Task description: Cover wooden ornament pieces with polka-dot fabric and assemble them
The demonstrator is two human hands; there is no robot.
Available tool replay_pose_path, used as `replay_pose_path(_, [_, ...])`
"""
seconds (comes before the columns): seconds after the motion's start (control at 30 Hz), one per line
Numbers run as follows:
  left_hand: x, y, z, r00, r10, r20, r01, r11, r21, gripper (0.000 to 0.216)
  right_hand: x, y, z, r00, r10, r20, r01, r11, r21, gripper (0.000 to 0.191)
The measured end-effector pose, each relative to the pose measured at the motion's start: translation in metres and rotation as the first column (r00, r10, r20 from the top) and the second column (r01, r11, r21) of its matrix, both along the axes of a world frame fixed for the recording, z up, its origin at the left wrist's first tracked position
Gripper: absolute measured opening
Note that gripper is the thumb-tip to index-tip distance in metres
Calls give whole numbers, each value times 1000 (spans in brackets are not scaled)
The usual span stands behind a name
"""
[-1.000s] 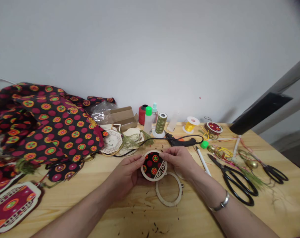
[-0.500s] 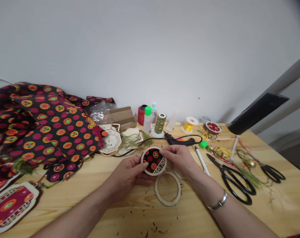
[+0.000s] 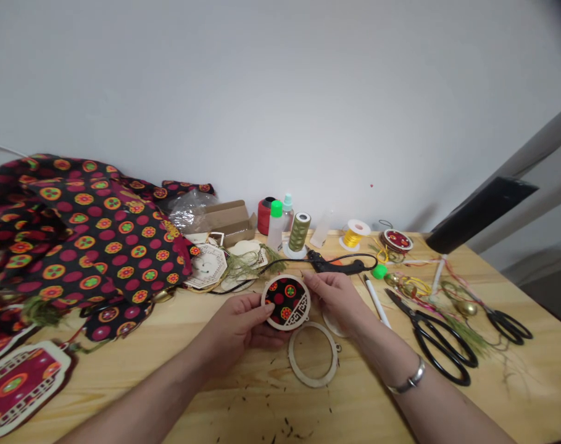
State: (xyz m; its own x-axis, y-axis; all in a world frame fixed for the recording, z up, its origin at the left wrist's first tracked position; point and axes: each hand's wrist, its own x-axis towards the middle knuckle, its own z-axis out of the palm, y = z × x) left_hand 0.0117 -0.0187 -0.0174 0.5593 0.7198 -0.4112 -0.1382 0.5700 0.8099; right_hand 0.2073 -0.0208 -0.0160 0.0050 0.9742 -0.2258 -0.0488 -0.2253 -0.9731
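My left hand (image 3: 243, 324) grips a round wooden-framed ornament (image 3: 286, 302) at its left edge, thumb on the front. Black fabric with red and orange flower dots fills the frame, and a cut-out fret pattern covers its lower right. At the upper right rim my right hand (image 3: 338, 299) is pinched closed; whatever lies between its fingertips is too small to make out. A bare wooden ring (image 3: 293, 364) with a small loop lies on the table just below the ornament. Under my right hand a pale round piece (image 3: 333, 324) is partly hidden.
Black-handled scissors (image 3: 440, 345), a white pen (image 3: 377, 302) and a black glue gun (image 3: 338, 265) lie to the right and behind. Thread spools (image 3: 299, 233) and bottles (image 3: 275, 228) line the wall. Patterned fabric (image 3: 90, 228) is heaped left. Dark scraps (image 3: 287, 425) dot the table's front.
My right fingertips have shifted slightly from the ornament's front face toward its outer upper right rim. The left hand keeps its hold, and the ring stays where it was.
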Motion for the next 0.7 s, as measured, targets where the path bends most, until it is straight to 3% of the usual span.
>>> replay_pose_path(0.2, [1,-1,3,997,-66,-33,65,998,-18,20,2,-2,3,987,96,-127,-98,995,-13,47])
replay_pose_path(0.33, [1,-2,3,994,-104,-43,103,995,-8,21,4,-5,8,979,156,-128,-165,984,-61,39])
replay_pose_path(0.53, [0,-2,1,994,-109,-32,110,993,31,23,2,-5,8,988,92,-127,-103,991,-85,34])
replay_pose_path(0.7, [2,-1,1,1000,-28,12,27,997,77,19,-1,-5,7,985,39,-168,-55,994,-92,35])
